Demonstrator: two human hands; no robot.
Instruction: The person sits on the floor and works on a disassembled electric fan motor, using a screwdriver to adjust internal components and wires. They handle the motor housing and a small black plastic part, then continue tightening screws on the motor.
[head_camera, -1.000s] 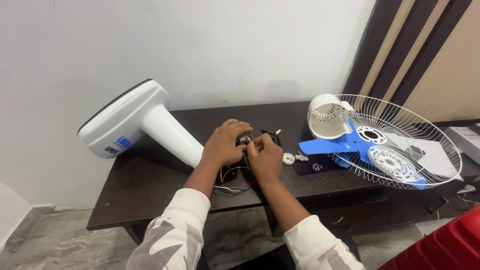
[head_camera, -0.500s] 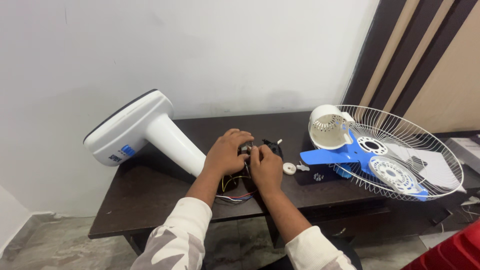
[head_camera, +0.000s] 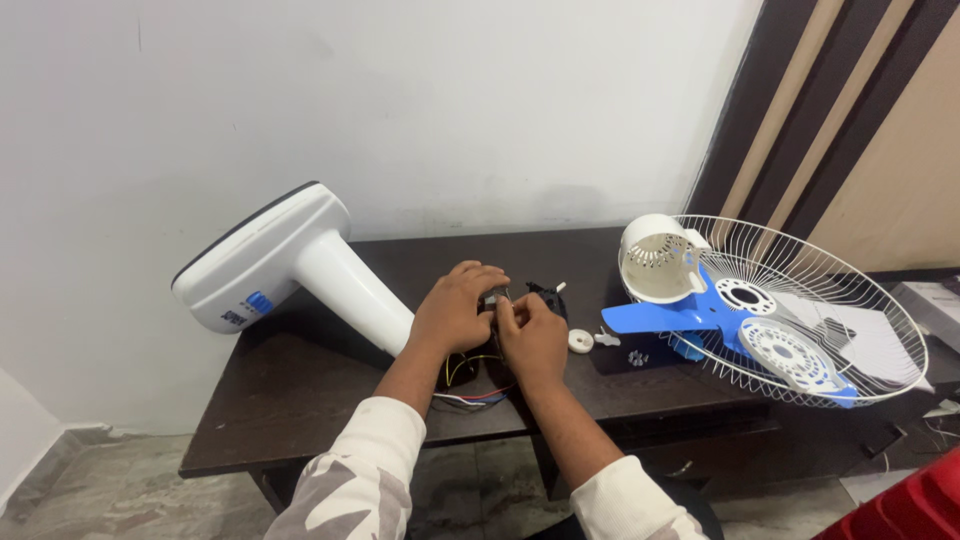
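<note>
Both hands meet mid-tabletop (head_camera: 300, 400) over small black fan motor (head_camera: 520, 297). Left hand (head_camera: 455, 308) cupped on its left side, right hand (head_camera: 535, 335) pinching near side, grip likely closed. Coloured wires (head_camera: 465, 385) trail toward person.

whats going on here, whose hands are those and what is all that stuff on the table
The picture comes from a camera worn on a person's head, looking down at that person's own two bare hands. The left hand and the right hand meet over a small dark part with thin coloured wires trailing from it; both seem to grip it, though the fingers hide most of it.

Everything lies on a dark wooden table against a white wall. To the left lies a white fan stand on its side. To the right are a white wire fan guard, a blue fan blade, a white rounded motor cover, and a small white knob close to the right hand.
</note>
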